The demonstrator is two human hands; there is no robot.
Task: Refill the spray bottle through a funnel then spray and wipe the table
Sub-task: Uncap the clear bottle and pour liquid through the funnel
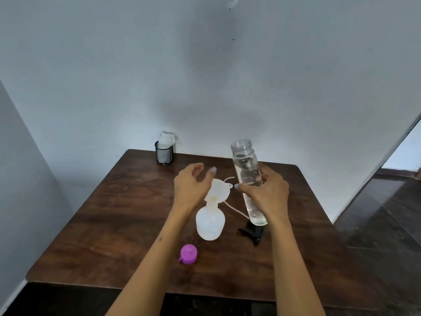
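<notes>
A white translucent spray bottle [210, 224] stands on the dark wooden table [114, 213] with a white funnel [219, 189] tilted in its neck. My left hand [190, 187] hovers at the funnel's left rim with fingers spread, holding nothing. My right hand [265, 193] grips a tall clear water bottle [247, 176], uncapped, upright and slightly tilted, lifted to the right of the funnel. The black spray trigger head [252, 232] lies on the table below that bottle, its white tube [234, 209] curving behind the funnel. A purple cap [188, 253] lies near the table's front.
A black mesh cup [164, 153] with a white cloth [167, 137] in it stands at the table's back left corner against the wall. The table's right edge borders a dark floor [387, 213].
</notes>
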